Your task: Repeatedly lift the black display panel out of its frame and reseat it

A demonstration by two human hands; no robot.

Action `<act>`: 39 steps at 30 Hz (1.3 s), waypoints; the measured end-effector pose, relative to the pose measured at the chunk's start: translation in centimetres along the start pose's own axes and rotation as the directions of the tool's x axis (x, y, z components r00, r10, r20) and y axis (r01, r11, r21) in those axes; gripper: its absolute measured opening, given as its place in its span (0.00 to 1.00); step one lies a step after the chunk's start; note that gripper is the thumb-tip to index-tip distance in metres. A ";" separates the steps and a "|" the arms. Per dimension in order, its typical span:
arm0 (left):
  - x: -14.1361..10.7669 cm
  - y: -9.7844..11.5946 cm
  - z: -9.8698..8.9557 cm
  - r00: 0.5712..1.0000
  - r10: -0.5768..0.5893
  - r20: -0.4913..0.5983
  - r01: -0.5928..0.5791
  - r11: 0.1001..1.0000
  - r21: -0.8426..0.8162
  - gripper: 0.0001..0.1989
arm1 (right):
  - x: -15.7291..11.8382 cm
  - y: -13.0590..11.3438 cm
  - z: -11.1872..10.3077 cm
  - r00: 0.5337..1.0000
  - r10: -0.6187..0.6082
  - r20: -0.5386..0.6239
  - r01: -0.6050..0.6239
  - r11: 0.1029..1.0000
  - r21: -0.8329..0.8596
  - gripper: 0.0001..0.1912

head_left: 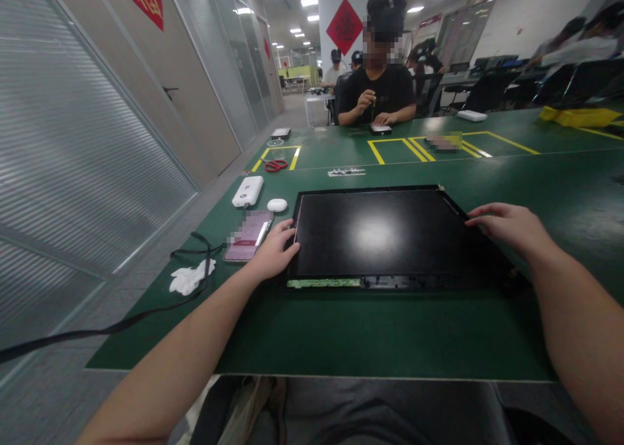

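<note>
A black display panel (370, 237) lies flat on the green table, its glossy screen reflecting a bright spot. Along its near edge runs a narrow green circuit board (324, 283). My left hand (277, 251) grips the panel's left edge, with the thumb on the frame and the fingers around the side. At the right edge, my right hand (511, 227) has its thumb and fingers closed on the frame near the upper right corner; its fingertips are partly hidden.
Left of the panel are a phone (249, 236), a white power bank (248, 191), a white earbud case (277, 205), crumpled tissue (190, 277) and a black strap (146, 315). Red-handled scissors (276, 166) lie farther back. Across the table (380, 341), a person (377, 91) works on a small device.
</note>
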State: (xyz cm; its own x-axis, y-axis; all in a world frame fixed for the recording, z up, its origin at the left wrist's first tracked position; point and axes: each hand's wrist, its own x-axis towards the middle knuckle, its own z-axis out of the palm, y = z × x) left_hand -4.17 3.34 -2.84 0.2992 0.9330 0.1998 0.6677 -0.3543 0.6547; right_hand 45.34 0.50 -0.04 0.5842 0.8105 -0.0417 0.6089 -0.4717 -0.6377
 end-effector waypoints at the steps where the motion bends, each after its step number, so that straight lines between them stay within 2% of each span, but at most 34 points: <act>1: 0.0 0.0 0.0 1.000 -0.001 0.007 0.001 1.000 0.014 0.18 | 0.0 0.0 0.0 1.000 0.004 0.002 -0.004 1.000 -0.003 0.12; 12: 0.0 0.0 0.1 0.997 0.050 0.055 -0.058 0.987 0.151 0.22 | -0.8 -0.9 -0.2 1.000 0.022 -0.008 -0.022 1.000 -0.009 0.11; 16: -0.1 0.0 0.0 0.995 0.064 0.071 -0.077 0.976 0.203 0.24 | -0.5 -0.6 -0.1 1.000 -0.012 -0.024 0.010 0.998 -0.068 0.11; 22: -0.9 1.7 -1.3 0.972 0.047 0.232 -0.107 0.961 0.255 0.42 | 0.6 0.3 0.1 0.993 -0.114 -0.038 0.105 0.975 -0.197 0.10; 29: -1.2 2.2 -2.9 0.916 0.142 0.374 -0.233 0.949 0.212 0.41 | 1.2 0.7 0.2 0.997 -0.082 0.004 0.081 0.978 -0.191 0.10; 33: -1.1 2.0 -3.4 0.908 0.179 0.379 -0.255 0.953 0.160 0.41 | 1.3 0.9 0.4 0.998 -0.066 -0.014 0.063 0.984 -0.168 0.10; 39: -0.9 1.7 -3.4 0.910 0.193 0.368 -0.285 0.934 0.214 0.40 | 0.8 0.7 0.4 0.999 -0.048 -0.011 0.046 0.992 -0.120 0.11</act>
State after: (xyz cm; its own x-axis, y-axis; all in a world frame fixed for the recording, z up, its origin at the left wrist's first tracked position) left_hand -5.60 2.07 0.58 0.6517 0.7574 0.0393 0.6848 -0.6100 0.3986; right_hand 46.03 0.91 -0.84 0.5601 0.8284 -0.0031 0.6952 -0.4720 -0.5421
